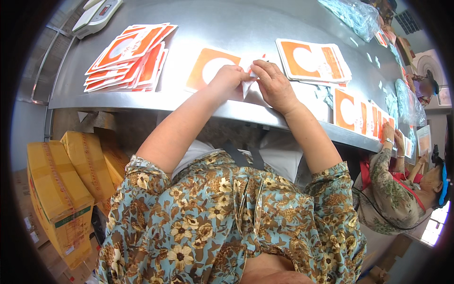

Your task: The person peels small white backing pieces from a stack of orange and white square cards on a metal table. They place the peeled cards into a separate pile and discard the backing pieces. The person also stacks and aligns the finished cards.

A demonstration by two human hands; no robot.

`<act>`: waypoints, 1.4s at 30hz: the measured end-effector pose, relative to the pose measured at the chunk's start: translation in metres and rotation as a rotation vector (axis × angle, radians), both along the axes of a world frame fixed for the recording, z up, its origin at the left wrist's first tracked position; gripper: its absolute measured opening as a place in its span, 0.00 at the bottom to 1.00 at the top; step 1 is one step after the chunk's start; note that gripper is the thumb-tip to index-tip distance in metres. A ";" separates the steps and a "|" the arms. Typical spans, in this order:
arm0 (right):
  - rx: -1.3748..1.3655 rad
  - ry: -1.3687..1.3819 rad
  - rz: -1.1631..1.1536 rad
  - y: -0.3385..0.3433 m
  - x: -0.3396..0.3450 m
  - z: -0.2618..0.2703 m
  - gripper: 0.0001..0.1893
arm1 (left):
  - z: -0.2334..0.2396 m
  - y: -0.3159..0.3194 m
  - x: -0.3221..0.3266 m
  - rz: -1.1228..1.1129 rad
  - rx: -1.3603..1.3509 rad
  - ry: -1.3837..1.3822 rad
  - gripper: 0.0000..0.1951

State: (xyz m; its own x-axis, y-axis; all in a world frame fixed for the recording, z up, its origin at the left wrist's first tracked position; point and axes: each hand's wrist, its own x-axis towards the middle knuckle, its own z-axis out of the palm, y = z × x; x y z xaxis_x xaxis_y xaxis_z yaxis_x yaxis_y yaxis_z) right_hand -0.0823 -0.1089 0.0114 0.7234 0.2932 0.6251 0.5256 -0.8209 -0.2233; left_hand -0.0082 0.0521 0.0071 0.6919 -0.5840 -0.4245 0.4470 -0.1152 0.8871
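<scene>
An orange-and-white flat packaging pouch point(197, 72) with a pale round window lies on the steel table before me. Over its right end, my left hand point(227, 81) pinches the white edge between thumb and fingers. Close beside it, my right hand point(276, 84) grips the same end, where a small white flap point(247, 87) points down between the hands. My fingers hide most of that end. To the left is a tall, uneven stack of similar pouches point(124, 60). A neater pile of them point(306, 60) lies just right of my right hand.
A white digital scale point(95, 16) stands at the far left. Small pale-green packets point(324, 95) lie near the right pile; clear bags point(354, 17) hold more. A co-worker point(386, 191) handles a row of pouches point(365, 115) at right. Taped cartons point(58, 184) stand lower left.
</scene>
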 end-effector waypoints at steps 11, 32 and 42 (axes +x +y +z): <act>-0.138 0.232 0.062 -0.004 -0.009 0.009 0.11 | 0.005 -0.009 -0.015 0.148 0.126 -1.136 0.10; -0.511 0.270 -0.097 -0.020 -0.048 0.095 0.06 | 0.022 -0.021 -0.049 0.027 -0.147 -0.581 0.12; -0.618 0.400 -0.030 -0.003 -0.055 0.095 0.05 | 0.027 -0.034 -0.076 0.285 -0.264 -1.166 0.04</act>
